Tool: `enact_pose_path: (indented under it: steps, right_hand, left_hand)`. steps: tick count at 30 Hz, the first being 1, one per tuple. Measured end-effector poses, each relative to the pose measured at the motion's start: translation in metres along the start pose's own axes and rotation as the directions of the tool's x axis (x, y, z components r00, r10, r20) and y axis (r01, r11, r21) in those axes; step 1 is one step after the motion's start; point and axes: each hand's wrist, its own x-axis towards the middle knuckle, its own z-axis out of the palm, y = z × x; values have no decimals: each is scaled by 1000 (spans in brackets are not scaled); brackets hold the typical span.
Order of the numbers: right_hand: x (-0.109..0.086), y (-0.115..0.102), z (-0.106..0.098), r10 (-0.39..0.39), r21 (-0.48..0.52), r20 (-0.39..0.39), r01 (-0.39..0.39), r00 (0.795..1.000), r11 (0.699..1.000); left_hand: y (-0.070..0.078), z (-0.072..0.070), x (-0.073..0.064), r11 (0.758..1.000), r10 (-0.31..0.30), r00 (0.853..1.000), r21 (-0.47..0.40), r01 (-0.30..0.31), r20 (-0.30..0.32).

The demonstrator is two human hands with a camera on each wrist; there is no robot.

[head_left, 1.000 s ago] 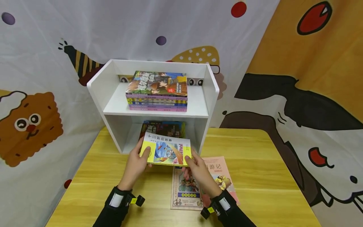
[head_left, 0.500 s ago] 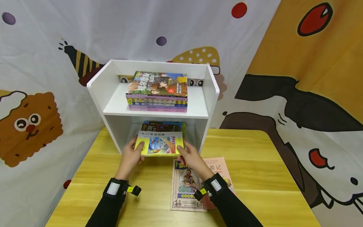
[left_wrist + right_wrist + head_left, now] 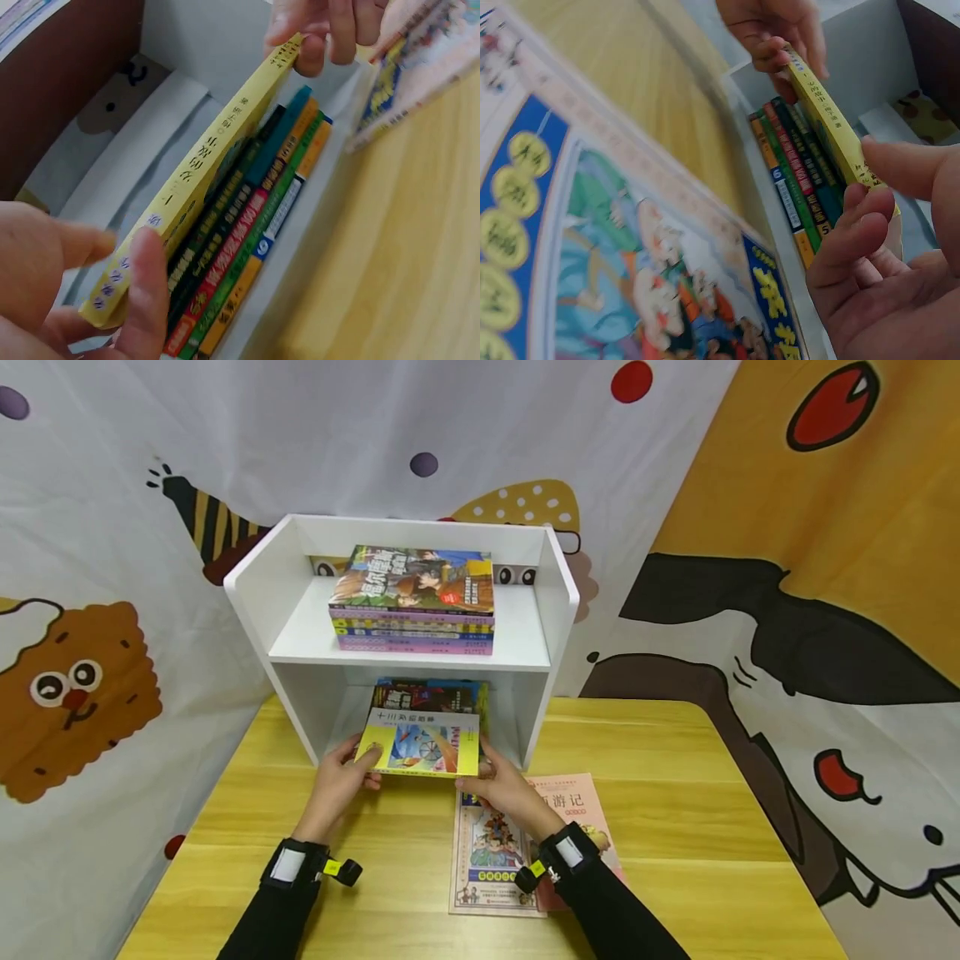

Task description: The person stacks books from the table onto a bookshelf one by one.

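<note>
A yellow and white book (image 3: 420,745) is held level at the front of the white shelf's lower compartment, over a stack of books (image 3: 423,697). My left hand (image 3: 341,781) pinches its left end, thumb on the cover. At the opposite end my right hand (image 3: 510,785) grips the corner; in the right wrist view its thumb (image 3: 900,161) and curled fingers (image 3: 859,232) meet at the yellow spine. The left wrist view shows the book's spine (image 3: 195,176) above several stacked spines (image 3: 247,240), with a gap between them at the right-hand end.
The white shelf (image 3: 408,664) stands on a wooden table (image 3: 675,827). Its upper level carries a pile of several books (image 3: 412,602). Two thin books lie on the table near my right wrist: one bordered with cartoon figures (image 3: 491,860), one pink (image 3: 566,789).
Both hands have carried the yellow and white book forward and slightly left, over the lower stack. My right thumb has slid off the cover to the book's corner.
</note>
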Motion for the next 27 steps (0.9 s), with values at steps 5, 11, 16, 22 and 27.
enact_pose_path:
  steps: [5, 11, 16, 22, 27]
  right_hand:
    - [0, 5, 3, -31, -82, -21, 30, 999, 996]
    - [0, 4, 2, -81, -273, -116, 46, 990, 961]
    - [-2, -2, 3, -119, -420, -127, 56, 985, 906]
    - [2, -10, 4, -171, -567, -143, 61, 975, 822]
    - [9, -12, 5, -225, -663, -150, 71, 963, 745]
  left_hand:
    - [-5, -4, -4, 980, 11, 990, 198, -38, 138]
    - [-12, -5, 0, 859, 163, 977, 467, -210, 140]
    - [-12, -7, -1, 735, 204, 977, 649, -198, 66]
    - [-4, -5, -3, 666, 305, 952, 710, -228, 20]
    - [-3, -2, 2, 661, 351, 937, 707, -252, 6]
